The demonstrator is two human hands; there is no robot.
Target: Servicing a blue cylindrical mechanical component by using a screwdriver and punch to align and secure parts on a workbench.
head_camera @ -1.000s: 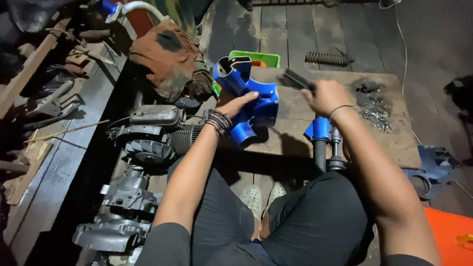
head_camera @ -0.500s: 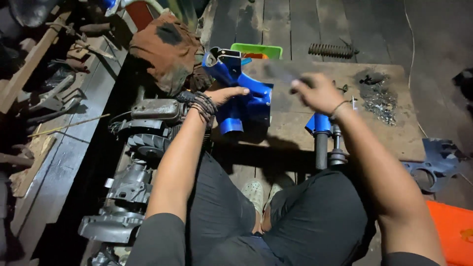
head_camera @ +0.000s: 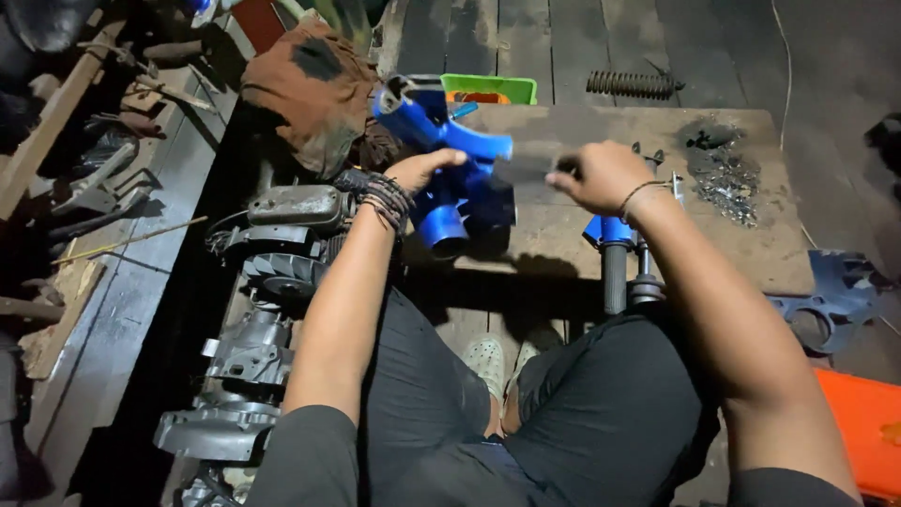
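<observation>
A blue plastic housing (head_camera: 449, 160) with round pipe openings lies tilted on a worn wooden board (head_camera: 751, 244). My left hand (head_camera: 422, 169), with dark bands on the wrist, rests on the housing's near side and steadies it. My right hand (head_camera: 601, 176) is closed on a dark tool (head_camera: 524, 169) that points left toward the housing; the tool is blurred and its kind is unclear. Just below my right wrist a blue and grey shaft piece (head_camera: 615, 253) stands at the board's near edge.
A grey engine block (head_camera: 282, 235) lies on the floor to the left, under a brown rag (head_camera: 314, 84). A green tray (head_camera: 488, 89) and a coil spring (head_camera: 633, 84) sit at the back, metal bits (head_camera: 718, 174) at right, with a grey-blue plate (head_camera: 826, 300) and an orange box (head_camera: 868, 422).
My right hand has swung the dark tool down from an upward angle to level with the housing. My left hand has slid slightly left on the housing.
</observation>
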